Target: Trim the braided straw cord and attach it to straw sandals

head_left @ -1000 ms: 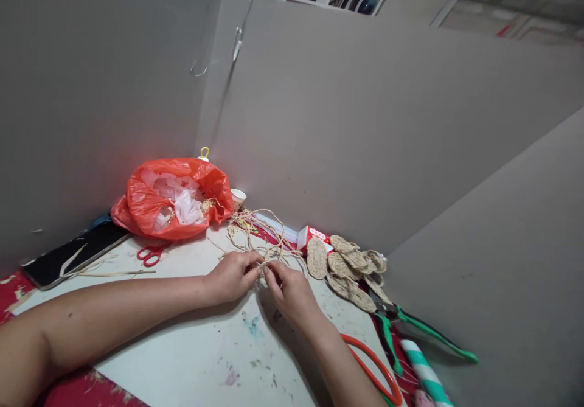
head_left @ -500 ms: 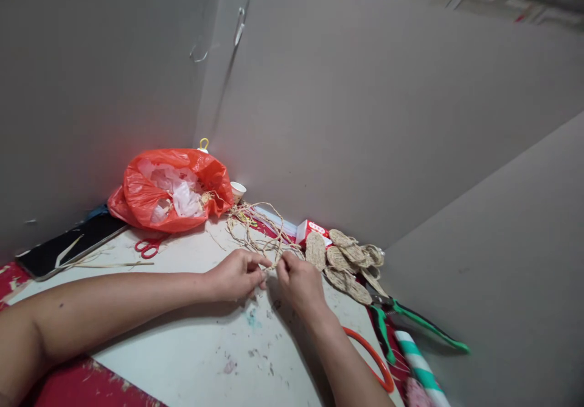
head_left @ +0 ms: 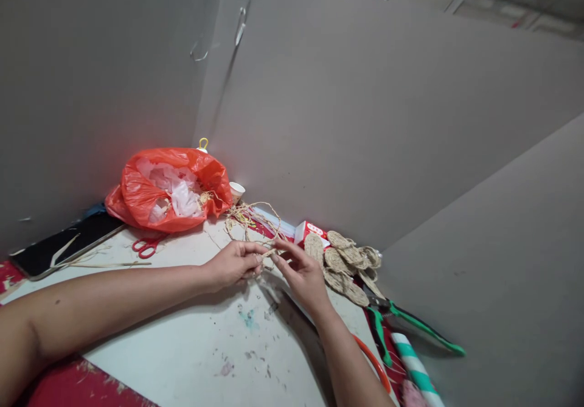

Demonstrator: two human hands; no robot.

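Note:
Over the middle of the white board (head_left: 191,328), my left hand (head_left: 238,263) pinches a thin straw cord (head_left: 266,255) between thumb and fingers. My right hand (head_left: 298,271) meets it from the right, thumb and forefinger on the same cord near the left fingertips. Beyond the hands, the cord's loose loops (head_left: 269,207) lie tangled at the back of the board. Several flat woven straw pieces (head_left: 338,262) are heaped just right of my right hand. The small stretch of cord between the fingers is partly hidden.
A red plastic bag (head_left: 137,191) with white scraps stands back left, beside a paper cup (head_left: 236,191). Red scissors (head_left: 146,247) and a black flat panel (head_left: 59,246) lie left. Green-handled shears (head_left: 426,328), an orange ring (head_left: 375,361) and a striped roll (head_left: 417,367) lie right. Grey partitions (head_left: 328,109) enclose the table.
My right hand has turned and opened its grip somewhat, its forefinger now stretched toward the left fingertips. My left fingers have closed in around the cord.

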